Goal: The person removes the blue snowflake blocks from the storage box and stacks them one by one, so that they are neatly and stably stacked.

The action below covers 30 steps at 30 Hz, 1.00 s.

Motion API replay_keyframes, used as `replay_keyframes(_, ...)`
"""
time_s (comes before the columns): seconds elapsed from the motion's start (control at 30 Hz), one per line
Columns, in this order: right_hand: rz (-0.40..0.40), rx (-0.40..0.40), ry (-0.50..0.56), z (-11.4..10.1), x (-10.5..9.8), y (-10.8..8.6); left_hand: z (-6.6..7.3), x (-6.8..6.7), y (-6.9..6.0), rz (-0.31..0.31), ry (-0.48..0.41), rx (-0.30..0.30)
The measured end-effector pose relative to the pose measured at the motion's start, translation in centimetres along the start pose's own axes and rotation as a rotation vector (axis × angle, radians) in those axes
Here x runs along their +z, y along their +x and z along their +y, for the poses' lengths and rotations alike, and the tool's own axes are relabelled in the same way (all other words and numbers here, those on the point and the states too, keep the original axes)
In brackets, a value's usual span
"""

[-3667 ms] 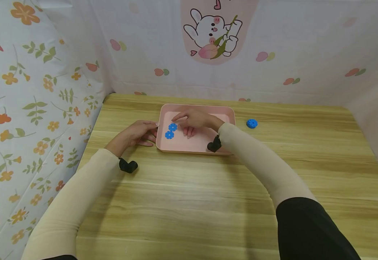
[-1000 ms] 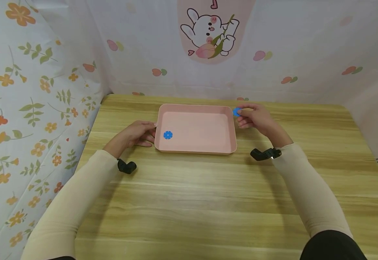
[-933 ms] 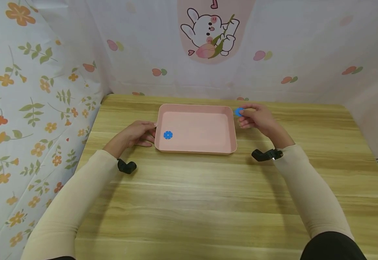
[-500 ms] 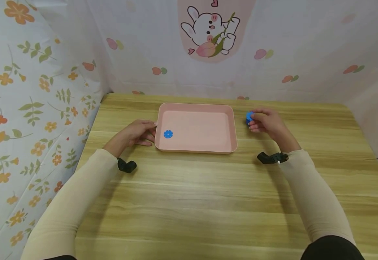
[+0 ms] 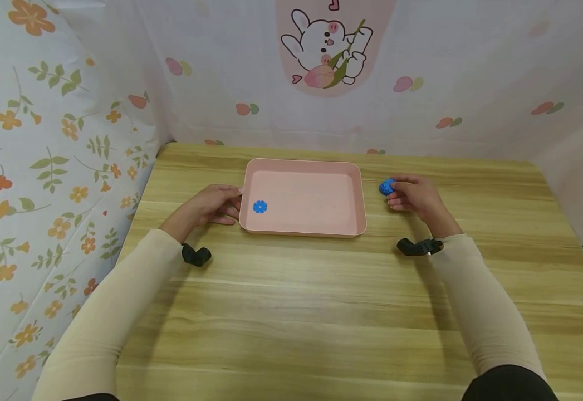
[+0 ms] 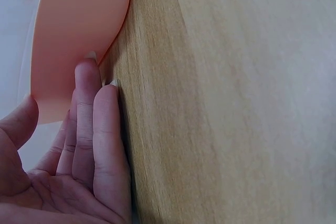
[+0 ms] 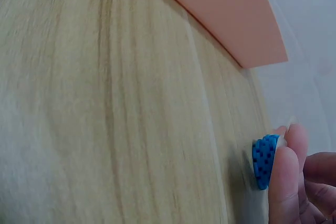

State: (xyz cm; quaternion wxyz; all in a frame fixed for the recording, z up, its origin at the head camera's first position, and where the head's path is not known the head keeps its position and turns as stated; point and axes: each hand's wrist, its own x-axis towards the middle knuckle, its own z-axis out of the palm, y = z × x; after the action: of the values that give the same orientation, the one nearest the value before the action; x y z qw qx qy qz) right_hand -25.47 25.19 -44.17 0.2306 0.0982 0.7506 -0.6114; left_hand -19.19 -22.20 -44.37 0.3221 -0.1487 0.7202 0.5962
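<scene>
A pink rectangular tray lies on the table. My left hand steadies its left side in the head view; in the left wrist view the thumb is at the rim and fairly straight fingers rest against the outer wall. One blue notched snowflake disc lies flat in the tray's lower left. Right of the tray is a stack of blue snowflake discs. My right hand pinches at the right edge of that stack with thumb and fingertips; how many discs it grips is hidden.
The wooden table runs back to a white patterned curtain, with a floral curtain along the left. A black wrist camera sits on each wrist, the right one just above the table.
My right hand has carried one blue snowflake disc out of the tray, rightward, to the stack, then lowered onto it. One disc stays in the tray. The left hand keeps its place.
</scene>
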Motion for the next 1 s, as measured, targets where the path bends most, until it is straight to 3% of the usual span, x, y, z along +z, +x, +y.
replay_keyframes(0.37, -0.006, 0.028, -0.099, -0.3, -0.8, 0.3, 0.1, 0.1, 0.1, 0.004, 0.003, -0.005)
replay_keyframes(0.67, -0.009, 0.003, -0.263, -3.3, -1.6, 0.6, 0.1, 0.1, 0.1, 0.002, 0.001, 0.001)
replay_keyframes(0.83, -0.036, -0.056, -0.365, -5.5, -0.8, 0.8, 0.0, 0.0, 0.2, 0.001, -0.006, -0.004)
replay_keyframes(1.0, -0.116, -0.093, -0.443, -7.3, 1.3, 1.2, 0.0, 0.0, 0.1, 0.003, -0.006, -0.005)
